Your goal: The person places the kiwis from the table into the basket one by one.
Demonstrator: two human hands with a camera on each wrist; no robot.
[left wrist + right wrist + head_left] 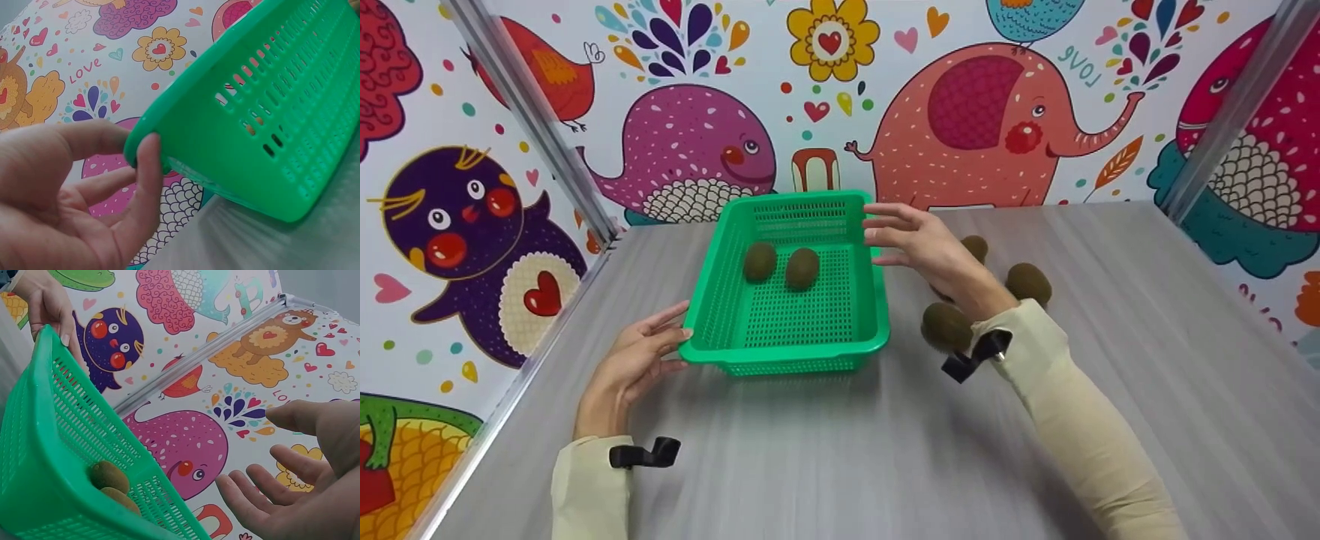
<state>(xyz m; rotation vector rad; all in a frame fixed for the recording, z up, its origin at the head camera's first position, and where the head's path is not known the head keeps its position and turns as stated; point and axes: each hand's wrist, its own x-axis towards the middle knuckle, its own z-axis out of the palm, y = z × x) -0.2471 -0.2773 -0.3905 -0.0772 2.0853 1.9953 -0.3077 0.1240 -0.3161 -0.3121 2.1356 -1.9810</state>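
On the patterned wall beyond the left hand, the left wrist view plainly reads "LOVE" in pink capitals. Far above and right of the right hand, the head view shows a green "LOVE" with its letters reversed. In the right wrist view, the start of a word, "LO", appears just above the right thumb.

The left hand pinches the rim of the green basket at its near left corner, thumb and fingers on either side of the edge. The basket lies between the two hands. The right hand is wide, fingers spread and slightly bent, just beside the basket's right edge and holding nothing; the right wrist view shows a gap from the rim.

Inside, to the left of the right hand, sit two kiwis, close together. At least three loose kiwis rest on the grey worktop around the right wrist, one partly hidden by the hand.

Bare worktop stretches between the forearms, nearer the person than the basket. A metal edge strip runs left of the left hand.
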